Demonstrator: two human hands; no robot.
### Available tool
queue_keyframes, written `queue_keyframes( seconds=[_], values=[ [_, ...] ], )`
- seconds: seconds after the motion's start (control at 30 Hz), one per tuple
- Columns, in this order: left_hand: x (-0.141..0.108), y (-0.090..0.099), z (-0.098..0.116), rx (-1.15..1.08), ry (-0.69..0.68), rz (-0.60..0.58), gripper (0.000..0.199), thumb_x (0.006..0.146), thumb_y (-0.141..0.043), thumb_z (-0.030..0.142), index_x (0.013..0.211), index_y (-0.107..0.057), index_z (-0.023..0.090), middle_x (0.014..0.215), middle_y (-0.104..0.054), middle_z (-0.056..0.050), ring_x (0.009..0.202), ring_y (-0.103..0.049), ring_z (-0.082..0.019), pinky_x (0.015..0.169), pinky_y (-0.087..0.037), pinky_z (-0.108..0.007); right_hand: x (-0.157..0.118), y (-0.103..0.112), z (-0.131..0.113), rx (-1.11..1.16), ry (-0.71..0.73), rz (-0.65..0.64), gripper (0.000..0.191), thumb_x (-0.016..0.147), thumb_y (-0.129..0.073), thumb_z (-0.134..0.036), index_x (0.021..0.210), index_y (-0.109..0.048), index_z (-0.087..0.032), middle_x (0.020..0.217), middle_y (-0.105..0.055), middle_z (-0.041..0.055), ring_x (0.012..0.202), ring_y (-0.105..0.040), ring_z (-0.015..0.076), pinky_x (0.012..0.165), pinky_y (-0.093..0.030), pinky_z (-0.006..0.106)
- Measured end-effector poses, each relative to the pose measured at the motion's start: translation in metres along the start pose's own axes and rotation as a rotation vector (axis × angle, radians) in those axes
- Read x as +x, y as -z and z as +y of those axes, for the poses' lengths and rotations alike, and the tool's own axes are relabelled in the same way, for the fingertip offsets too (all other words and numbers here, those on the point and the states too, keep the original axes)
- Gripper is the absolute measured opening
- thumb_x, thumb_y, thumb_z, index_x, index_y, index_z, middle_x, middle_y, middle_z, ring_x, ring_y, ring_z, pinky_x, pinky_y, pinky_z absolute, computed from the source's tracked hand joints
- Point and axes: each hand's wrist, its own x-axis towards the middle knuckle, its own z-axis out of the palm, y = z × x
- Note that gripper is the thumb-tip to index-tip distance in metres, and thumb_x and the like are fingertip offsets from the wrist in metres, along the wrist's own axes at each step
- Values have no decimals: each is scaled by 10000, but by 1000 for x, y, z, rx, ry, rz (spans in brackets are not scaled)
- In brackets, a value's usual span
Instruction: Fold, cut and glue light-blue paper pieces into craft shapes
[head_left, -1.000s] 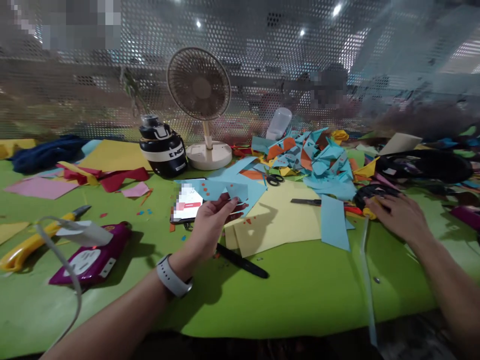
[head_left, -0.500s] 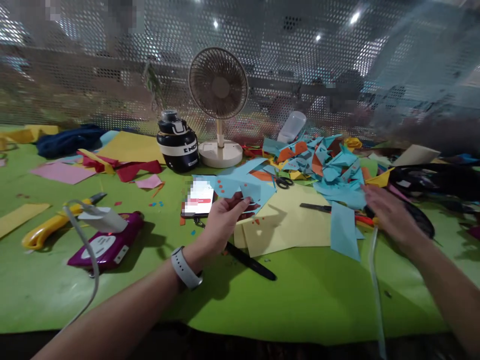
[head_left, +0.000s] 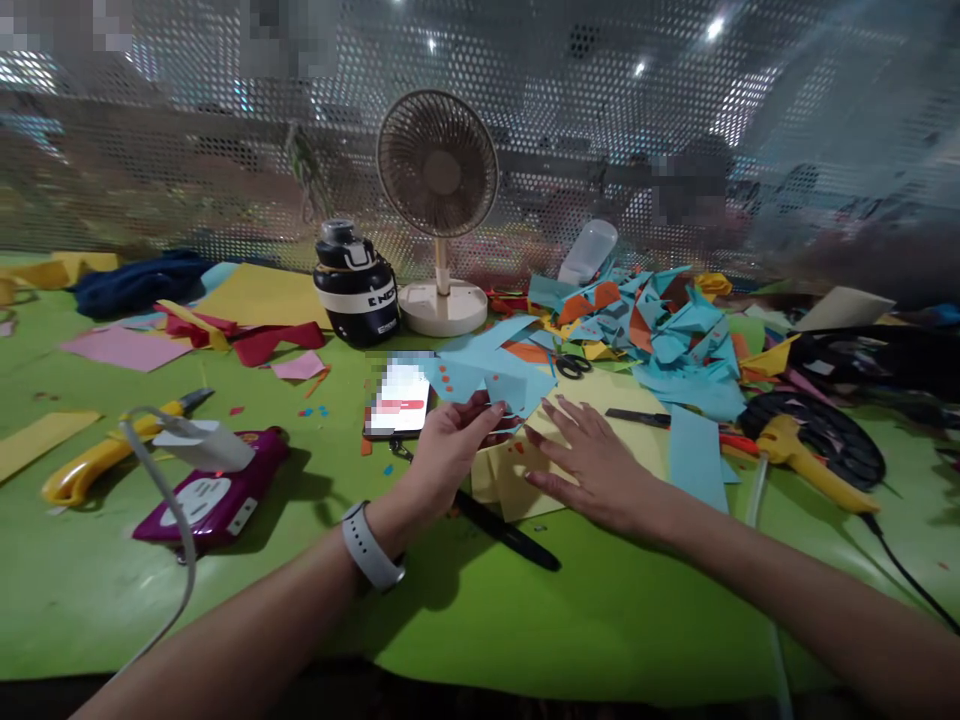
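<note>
Perforated wall (head_left: 225, 165) backs the green table (head_left: 645, 610) on my feed. Pale yellow sheets (head_left: 645, 445) lie beneath my right hand (head_left: 592, 470), fingers spread; whether it touches them I can't tell. My left hand (head_left: 454, 435) pinches a blue paper piece (head_left: 466, 378) between the right hand and the phone (head_left: 405, 385). I'd judge this as steadying the orange-dotted piece; working it further calls for a light right-hand fingertip grip, clear of the dots (head_left: 444, 381).
</note>
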Motion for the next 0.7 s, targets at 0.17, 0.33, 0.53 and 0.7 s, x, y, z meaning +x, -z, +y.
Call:
queue_keyframes(
  seconds=[0.17, 0.33, 0.53, 0.7],
  values=[
    [0, 2, -3, -12, -9, -17, 201, 676, -780, 240, 798, -653, 143, 814, -718, -20, 743, -698, -163, 711, -552, -275, 2, -4, -2, -49, 37, 24, 665, 899, -282, -645, 1353, -502, -212, 1504, -308, 150, 1412, -175, 333, 1124, -152, 556],
    [0, 2, -2, 15, 4, -18, 217, 678, -780, 244, 802, -638, 137, 805, -718, -19, 754, -699, -162, 723, -544, -274, 5, -3, -1, 75, 42, 103, 600, 920, -302, -599, 1272, -586, -205, 1481, -363, 130, 1403, -225, 303, 1133, -148, 553],
    [-1, 0, -1, 12, 56, 24, 214, 670, -785, 229, 780, -626, 139, 772, -710, -8, 746, -694, -150, 714, -545, -254, 4, 8, 20, 710, -188, 122, 493, 949, -291, -514, 1258, -593, -277, 1423, -467, 39, 1345, -365, 249, 1123, -247, 520],
    [-3, -1, -4, 23, 113, -1, 213, 678, -786, 240, 794, -642, 132, 793, -719, -25, 748, -695, -148, 709, -546, -243, 3, 6, 26, 1115, -194, 213, 387, 956, -329, -399, 1193, -627, -330, 1401, -494, -29, 1339, -382, 211, 1137, -212, 510]
  ],
)
